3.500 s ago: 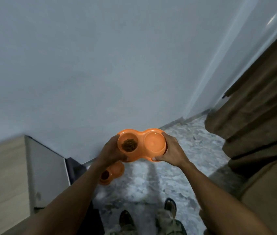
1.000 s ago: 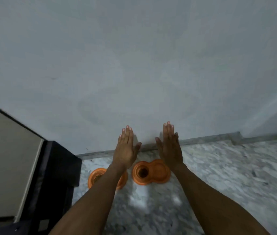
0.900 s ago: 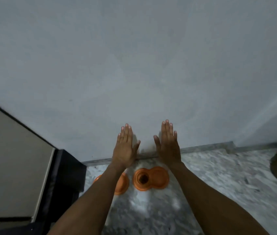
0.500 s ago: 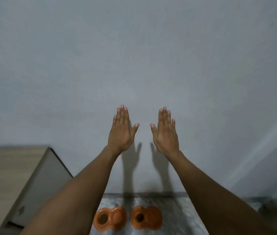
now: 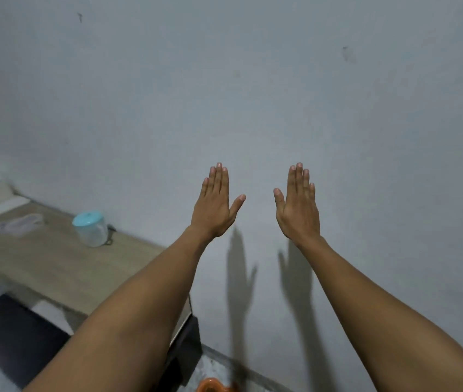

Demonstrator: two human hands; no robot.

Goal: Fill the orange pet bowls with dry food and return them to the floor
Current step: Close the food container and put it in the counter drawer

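Observation:
My left hand [image 5: 215,203] and my right hand [image 5: 298,204] are raised flat in front of a pale wall, backs toward me, fingers straight and thumbs out, holding nothing. Only a sliver of one orange pet bowl [image 5: 212,386] shows on the floor at the bottom edge, below and between my forearms. The rest of that bowl and the other orange bowl are out of view.
A light wooden tabletop [image 5: 54,264] stretches at the left, with a clear jar with a teal lid [image 5: 91,228] and a crumpled clear bag [image 5: 15,224] on it. A dark cabinet side [image 5: 187,343] stands beside the bowl. The pale wall [image 5: 253,94] fills the view ahead.
I set the double bowl down on the floor beside the other one and let go. My view has since tilted up and both empty hands have risen, so the bowls slid out of sight.

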